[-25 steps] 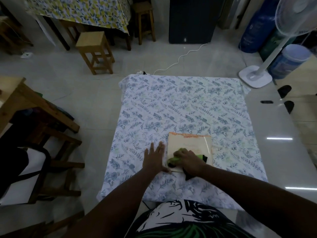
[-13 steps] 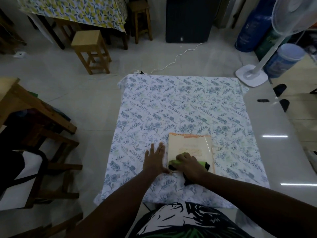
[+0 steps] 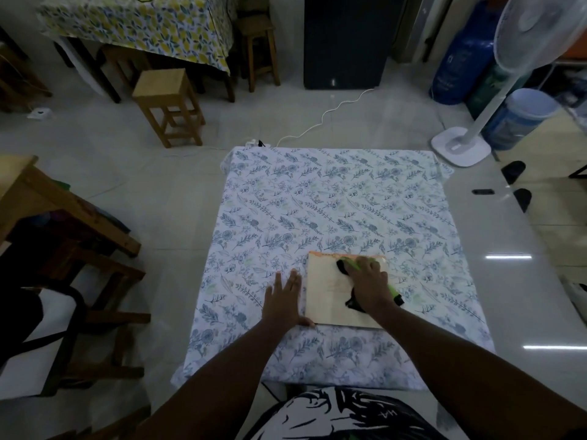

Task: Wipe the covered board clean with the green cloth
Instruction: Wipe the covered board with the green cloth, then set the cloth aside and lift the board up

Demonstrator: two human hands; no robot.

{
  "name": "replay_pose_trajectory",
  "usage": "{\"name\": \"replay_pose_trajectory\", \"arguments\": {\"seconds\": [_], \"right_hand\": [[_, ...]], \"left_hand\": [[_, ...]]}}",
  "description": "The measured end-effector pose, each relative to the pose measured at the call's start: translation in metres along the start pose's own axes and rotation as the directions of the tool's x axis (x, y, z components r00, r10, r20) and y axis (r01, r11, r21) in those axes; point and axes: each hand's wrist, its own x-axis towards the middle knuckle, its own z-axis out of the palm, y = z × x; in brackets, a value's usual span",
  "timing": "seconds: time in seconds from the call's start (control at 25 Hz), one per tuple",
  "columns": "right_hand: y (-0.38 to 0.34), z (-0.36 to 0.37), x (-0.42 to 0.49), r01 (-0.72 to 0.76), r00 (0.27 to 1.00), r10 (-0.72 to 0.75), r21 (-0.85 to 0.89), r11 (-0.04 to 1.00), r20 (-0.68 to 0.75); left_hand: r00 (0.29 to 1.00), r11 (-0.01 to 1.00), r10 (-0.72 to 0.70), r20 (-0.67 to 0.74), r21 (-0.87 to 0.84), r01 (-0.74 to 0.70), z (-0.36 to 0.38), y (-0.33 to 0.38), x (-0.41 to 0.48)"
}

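Lowest in the frame, a black-and-white printed shirt [image 3: 343, 417], with two bare forearms reaching up from it toward the middle. Left hand [image 3: 283, 298] laid flat and spread wide on the floral cloth [image 3: 317, 201], fingers pointing up-frame, thumb touching the lower left corner of the board [image 3: 327, 296]; gripping nothing. Right hand [image 3: 368, 281] pressed palm down on the green cloth [image 3: 349, 265], fingers curled over it near the board's upper edge; green and black folds showing above the fingertips and again at the wrist, on the right. Board lying flat just right of centre, pale and glossy, an orange strip along its top edge, on the floral cloth that covers a table filling the middle of the frame. Left of centre, a dark wooden table [image 3: 63, 201] with a chair below it. Further up, pale floor tiles, a white cable [image 3: 327, 112] snaking from the table's far edge toward a black cabinet [image 3: 346, 39] at top centre. Upper left, a wooden stool [image 3: 166, 103] before a table draped in lemon print [image 3: 143, 23]. Upper right, a white standing fan [image 3: 470, 134] beside blue containers [image 3: 514, 119].
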Motion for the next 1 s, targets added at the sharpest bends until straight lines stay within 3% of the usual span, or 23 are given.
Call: {"name": "replay_pose_trajectory", "arguments": {"seconds": [0.16,0.36,0.48,0.6,0.68,0.8,1.0], "right_hand": [[0.040,-0.001,-0.016,-0.165,0.986,0.166,-0.029,0.986,0.022],[0.079,-0.007,-0.044,-0.380,0.922,0.379,-0.001,0.925,-0.079],[0.088,-0.011,-0.049,-0.370,0.917,0.364,-0.005,0.929,-0.165],[0.073,-0.018,-0.037,-0.227,0.957,0.253,0.181,0.957,-0.140],[0.057,-0.019,-0.027,-0.250,0.959,0.282,0.370,0.895,-0.033],[0.039,-0.016,-0.021,-0.380,0.908,0.408,0.593,0.710,0.093],[0.038,-0.019,-0.016,-0.392,0.857,0.499,0.795,0.463,0.132]], "left_hand": [[1.000,1.000,-0.002,-0.004,-0.001,0.002,-0.002,0.000,-0.001],[0.999,0.999,0.000,0.033,-0.039,0.002,-0.006,0.007,0.001],[0.999,0.991,0.003,-0.038,-0.132,-0.008,-0.005,0.016,0.001],[0.988,0.964,-0.021,-0.152,-0.266,-0.020,-0.006,0.033,-0.005],[0.981,0.903,-0.092,-0.168,-0.428,0.011,-0.008,0.042,-0.002],[0.965,0.782,-0.215,-0.147,-0.619,0.079,-0.015,0.048,0.005],[0.928,0.576,-0.361,-0.095,-0.805,0.142,-0.029,0.048,0.001]]}}
